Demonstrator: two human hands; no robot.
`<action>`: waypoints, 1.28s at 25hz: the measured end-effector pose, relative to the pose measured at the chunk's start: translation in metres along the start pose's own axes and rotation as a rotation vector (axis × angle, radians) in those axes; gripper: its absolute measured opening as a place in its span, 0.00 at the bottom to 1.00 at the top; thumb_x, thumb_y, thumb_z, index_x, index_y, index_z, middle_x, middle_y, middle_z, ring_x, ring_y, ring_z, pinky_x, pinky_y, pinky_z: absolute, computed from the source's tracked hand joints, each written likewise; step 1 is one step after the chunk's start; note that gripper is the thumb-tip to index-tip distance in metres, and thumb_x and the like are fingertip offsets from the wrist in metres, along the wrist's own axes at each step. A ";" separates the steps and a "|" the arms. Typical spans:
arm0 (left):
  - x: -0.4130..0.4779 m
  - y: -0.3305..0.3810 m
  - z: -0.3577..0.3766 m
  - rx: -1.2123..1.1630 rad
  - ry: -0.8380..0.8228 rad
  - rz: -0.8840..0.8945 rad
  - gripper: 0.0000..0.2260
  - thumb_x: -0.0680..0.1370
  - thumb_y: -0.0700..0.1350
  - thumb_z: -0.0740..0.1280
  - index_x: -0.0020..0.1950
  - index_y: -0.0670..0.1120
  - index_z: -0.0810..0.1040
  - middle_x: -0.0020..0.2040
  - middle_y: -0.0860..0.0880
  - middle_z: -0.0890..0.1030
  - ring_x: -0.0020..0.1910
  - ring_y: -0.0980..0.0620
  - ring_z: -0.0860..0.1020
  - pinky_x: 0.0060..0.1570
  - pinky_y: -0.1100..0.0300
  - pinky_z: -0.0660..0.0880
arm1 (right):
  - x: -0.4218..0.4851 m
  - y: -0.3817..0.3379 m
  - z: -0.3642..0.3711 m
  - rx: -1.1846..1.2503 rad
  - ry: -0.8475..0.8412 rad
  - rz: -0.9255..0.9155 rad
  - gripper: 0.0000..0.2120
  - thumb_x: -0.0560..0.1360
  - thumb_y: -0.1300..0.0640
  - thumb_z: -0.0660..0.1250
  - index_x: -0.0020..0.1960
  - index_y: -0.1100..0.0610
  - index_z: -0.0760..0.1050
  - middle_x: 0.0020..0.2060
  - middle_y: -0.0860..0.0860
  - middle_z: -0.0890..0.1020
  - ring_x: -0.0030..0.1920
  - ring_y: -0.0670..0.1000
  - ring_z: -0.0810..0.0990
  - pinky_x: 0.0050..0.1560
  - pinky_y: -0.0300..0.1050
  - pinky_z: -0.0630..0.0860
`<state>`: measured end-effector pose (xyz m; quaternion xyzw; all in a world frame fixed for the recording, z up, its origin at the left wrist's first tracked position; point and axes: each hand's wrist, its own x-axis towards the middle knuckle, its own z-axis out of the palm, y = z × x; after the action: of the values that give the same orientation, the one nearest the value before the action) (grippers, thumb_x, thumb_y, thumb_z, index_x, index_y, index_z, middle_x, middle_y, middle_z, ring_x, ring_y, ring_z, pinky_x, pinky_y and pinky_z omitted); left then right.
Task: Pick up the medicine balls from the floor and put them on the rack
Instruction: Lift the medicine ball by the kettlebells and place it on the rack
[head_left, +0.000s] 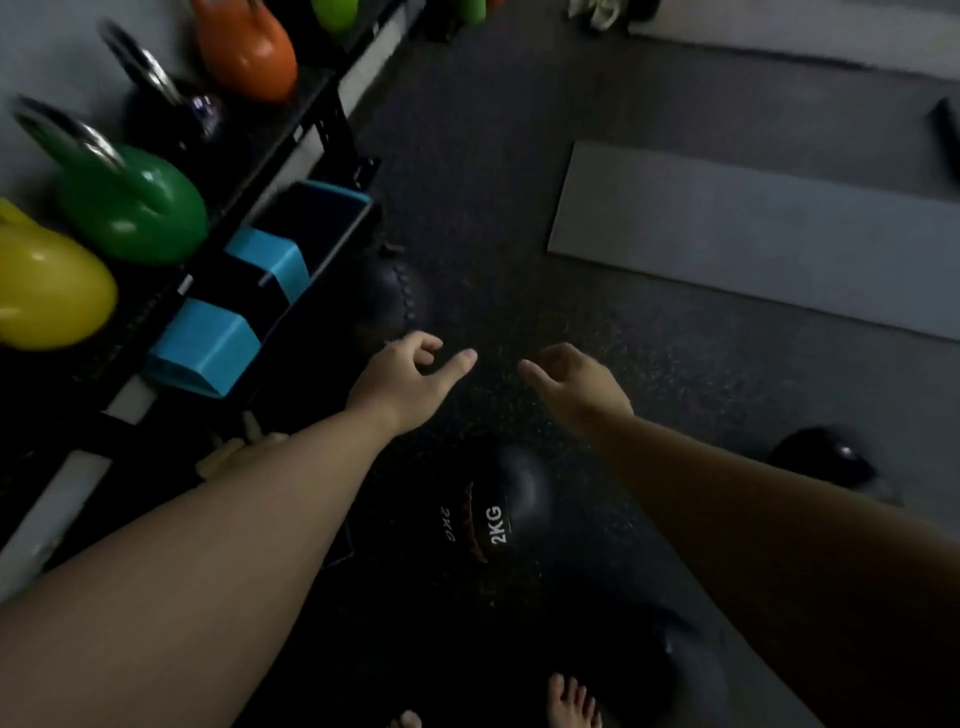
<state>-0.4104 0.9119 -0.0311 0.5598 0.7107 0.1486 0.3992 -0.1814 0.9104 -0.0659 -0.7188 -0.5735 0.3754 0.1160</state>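
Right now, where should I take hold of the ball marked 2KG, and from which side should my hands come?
Probably cup the 2KG ball at its two opposite sides, lowering the left hand and the right hand from above. It is round, shows no handle, and lies on the floor with its top uncovered.

- The dark speckled rubber floor (519, 208) carries a flat grey rectangular mat (753, 234) on the right, well apart from the rack
- A black round medicine ball marked 2KG (514, 499) sits on the floor; a second dark ball (389, 296) lies just beside the rack, a third dark ball (826, 462) far right, and a fourth, larger dark ball (675, 670) near two bare feet (574, 701)
- The black metal rack (322, 119) on the left bears a yellow kettlebell (47, 291), a green kettlebell (135, 208), a dark kettlebell (166, 114) and an orange kettlebell (244, 52); blue blocks (208, 343) sit on its lower shelf
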 end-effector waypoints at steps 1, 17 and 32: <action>0.022 -0.022 0.031 -0.019 0.000 -0.032 0.30 0.75 0.72 0.69 0.68 0.53 0.80 0.62 0.52 0.82 0.60 0.49 0.80 0.60 0.53 0.75 | 0.023 0.025 0.027 -0.010 -0.018 0.013 0.32 0.75 0.25 0.61 0.68 0.46 0.76 0.61 0.51 0.83 0.57 0.54 0.83 0.57 0.57 0.83; 0.128 -0.284 0.290 -0.509 -0.083 -0.537 0.50 0.70 0.78 0.68 0.86 0.57 0.59 0.85 0.47 0.65 0.80 0.40 0.67 0.75 0.38 0.66 | 0.133 0.254 0.271 0.347 -0.086 0.355 0.55 0.67 0.17 0.63 0.85 0.47 0.61 0.79 0.56 0.72 0.76 0.60 0.73 0.71 0.53 0.71; 0.081 -0.085 -0.038 -0.728 0.363 -0.151 0.44 0.70 0.71 0.74 0.82 0.54 0.69 0.74 0.51 0.76 0.72 0.47 0.75 0.69 0.52 0.72 | 0.085 -0.091 0.068 0.534 0.145 -0.101 0.64 0.53 0.11 0.63 0.82 0.43 0.64 0.76 0.53 0.73 0.72 0.57 0.75 0.69 0.57 0.77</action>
<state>-0.5000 0.9669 -0.0956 0.2931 0.7098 0.4567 0.4491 -0.2891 0.9984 -0.0928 -0.6583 -0.4797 0.4545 0.3605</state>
